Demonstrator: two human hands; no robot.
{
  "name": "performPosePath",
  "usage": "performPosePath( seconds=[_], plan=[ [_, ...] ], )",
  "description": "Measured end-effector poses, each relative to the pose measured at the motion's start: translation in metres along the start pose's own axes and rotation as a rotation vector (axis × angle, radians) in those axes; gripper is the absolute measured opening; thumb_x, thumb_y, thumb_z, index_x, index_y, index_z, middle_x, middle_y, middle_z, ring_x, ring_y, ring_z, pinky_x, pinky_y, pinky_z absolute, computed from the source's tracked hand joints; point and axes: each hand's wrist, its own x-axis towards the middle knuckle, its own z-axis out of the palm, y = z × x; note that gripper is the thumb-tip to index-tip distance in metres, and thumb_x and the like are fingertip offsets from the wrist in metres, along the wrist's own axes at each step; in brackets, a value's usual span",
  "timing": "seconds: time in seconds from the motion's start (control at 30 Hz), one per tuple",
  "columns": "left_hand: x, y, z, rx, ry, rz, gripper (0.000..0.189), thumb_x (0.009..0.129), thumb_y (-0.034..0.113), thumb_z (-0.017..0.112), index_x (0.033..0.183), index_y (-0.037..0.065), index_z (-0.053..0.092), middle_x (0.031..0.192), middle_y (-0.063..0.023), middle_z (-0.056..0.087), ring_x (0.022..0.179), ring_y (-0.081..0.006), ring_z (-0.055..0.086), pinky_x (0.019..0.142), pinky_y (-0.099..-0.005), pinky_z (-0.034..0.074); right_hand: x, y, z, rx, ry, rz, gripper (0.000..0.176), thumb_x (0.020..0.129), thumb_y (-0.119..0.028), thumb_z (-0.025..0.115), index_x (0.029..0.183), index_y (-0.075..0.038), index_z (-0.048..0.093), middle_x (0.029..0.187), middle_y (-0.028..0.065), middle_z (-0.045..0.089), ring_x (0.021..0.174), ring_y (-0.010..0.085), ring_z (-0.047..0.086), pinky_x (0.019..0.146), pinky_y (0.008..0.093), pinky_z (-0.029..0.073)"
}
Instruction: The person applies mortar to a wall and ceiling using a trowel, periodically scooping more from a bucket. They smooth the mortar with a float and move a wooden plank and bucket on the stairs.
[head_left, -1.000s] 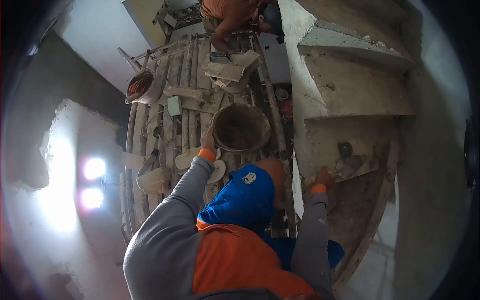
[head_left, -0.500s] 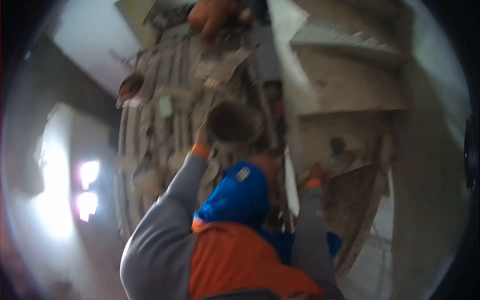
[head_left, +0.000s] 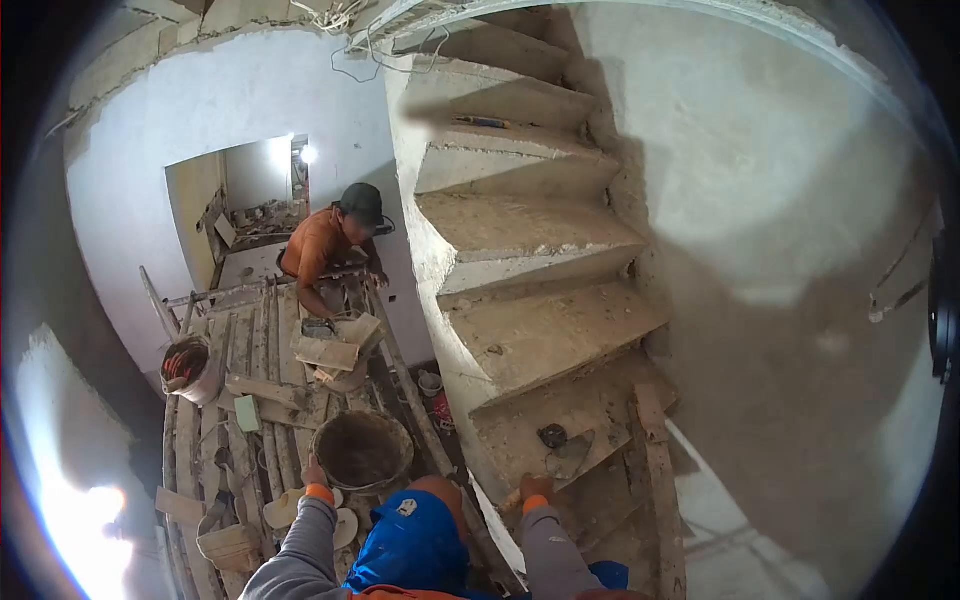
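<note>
My left hand point(head_left: 316, 474) is closed on the near left rim of a mortar-stained bucket point(head_left: 408, 462), which stands on the plank platform. The inside of the bucket looks dark, and its contents are hard to make out. Over the edge of a lower concrete step, my right hand point(head_left: 536, 488) is closed around what looks like a trowel point(head_left: 571, 454), its flat blade pointing away over the step. A small dark round object point(head_left: 552, 435) lies just beyond the blade.
Winding concrete stairs point(head_left: 545, 322) rise ahead. A co-worker in orange point(head_left: 318, 245) leans over the platform's far end, near boards on a bucket point(head_left: 328, 352). Another bucket point(head_left: 205, 385) stands left. A green block point(head_left: 246, 413) and loose planks point(head_left: 265, 390) lie between. An upright board point(head_left: 655, 490) stands right.
The view has tilted up and sharpened, bringing the stairs and the co-worker fully into sight. My left hand is still at the bucket, my right hand still at the step.
</note>
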Motion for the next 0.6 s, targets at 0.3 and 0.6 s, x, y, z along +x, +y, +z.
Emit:
performPosePath(
  seconds=[0.3, 0.6],
  plan=[
    [-0.071, 0.048, -0.061, -0.418, -0.019, -0.290, 0.067, 0.078, 0.049, 0.056, 0.116, -0.006, 0.050, 0.107, -0.0236, 0.056, 0.092, -0.0345, 0.058, 0.074, -0.0415, 0.047, 0.019, 0.010, 0.012, 0.019, 0.064, -0.093, 0.065, 0.080, -0.034, 0.056, 0.127, 0.004, 0.035, 0.125, 0.0230, 0.045, 0.112, 0.0372, 0.047, 0.095, 0.0415, 0.039],
    [-0.099, 0.046, -0.068, -0.823, -0.310, -0.588, 0.054, 0.084, 0.055, 0.046, 0.120, 0.016, 0.048, 0.110, -0.0064, 0.055, 0.086, -0.0257, 0.056, 0.074, -0.0435, 0.048, 0.040, 0.016, 0.019, 0.027, -0.027, -0.095, 0.075, 0.081, -0.040, 0.056, 0.133, 0.005, 0.024, 0.134, 0.0236, 0.034, 0.119, 0.0363, 0.040, 0.100, 0.0397, 0.034]
  ],
)
